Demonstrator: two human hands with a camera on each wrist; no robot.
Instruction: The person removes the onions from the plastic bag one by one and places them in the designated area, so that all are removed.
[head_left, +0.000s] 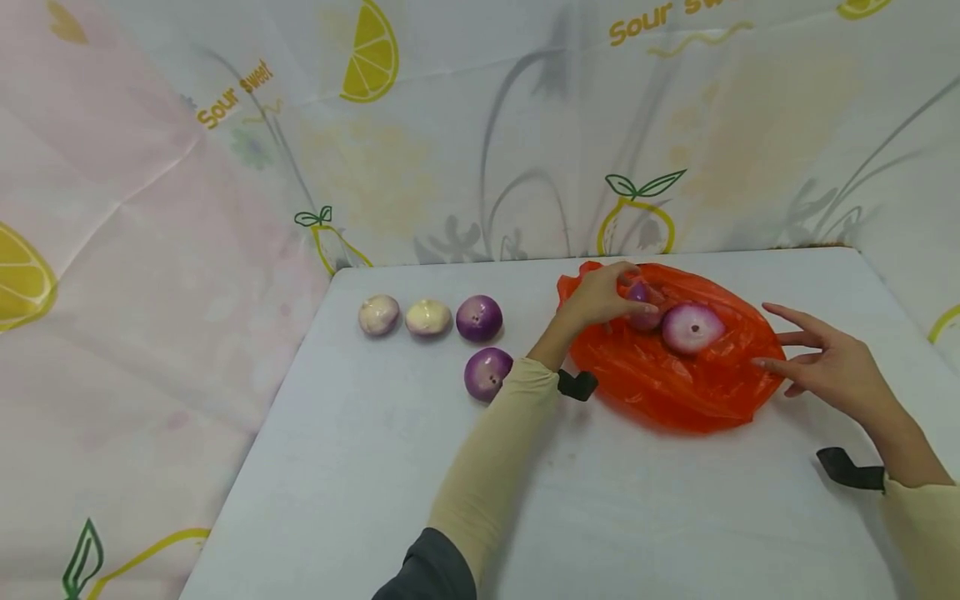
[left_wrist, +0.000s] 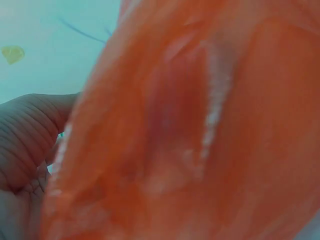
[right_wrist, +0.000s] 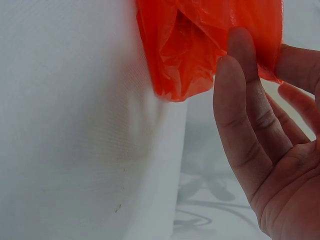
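Observation:
A red plastic bag [head_left: 675,400] lies on the table's right side, with a purple onion [head_left: 693,328] resting in its opening. My left hand [head_left: 600,296] reaches over the bag's left part and grips another purple onion [head_left: 640,293] between thumb and fingers. In the left wrist view, the bag [left_wrist: 250,135] hides most of that hand [left_wrist: 25,145]. At the bag's right edge, my right hand [head_left: 832,362] pinches the plastic, thumb on top and some fingers behind. The right wrist view shows these fingers [right_wrist: 232,100] against the bag [right_wrist: 180,55].
Left of the bag, two pale peeled onions [head_left: 378,315] and a purple onion [head_left: 479,318] form a row. Another purple onion [head_left: 487,373] sits in front, partly behind my left sleeve. A lemon-print cloth [head_left: 465,150] hangs behind the white table [head_left: 337,467].

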